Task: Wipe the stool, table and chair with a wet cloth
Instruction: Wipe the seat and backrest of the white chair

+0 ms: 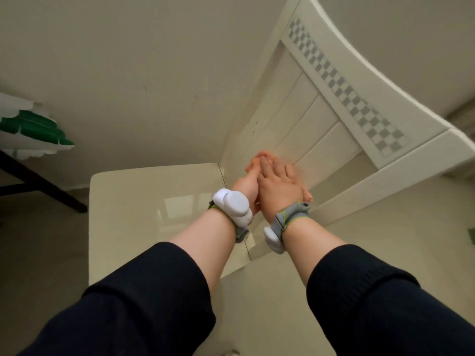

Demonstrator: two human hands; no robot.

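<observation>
Your cream chair (316, 129), checker-patterned at the top rail, fills twelve to three o'clock. Your left hand (248, 185) and right hand (279, 187) press together, fingers flat and straight, holding nothing visible.

We see our two hands pressed together palm to palm over the chair (303, 140), the left hand (246, 186) just left of the right hand (279, 186) and touching it. Below them lies the chair's seat (144, 196); its backrest (341, 104) rises beyond and to the right of the hands. A wrist device (232, 205) sits on the left wrist, another (273, 238) under the right. Far left, well apart, a table's edge (30, 176) bears a folded object (33, 132).
</observation>
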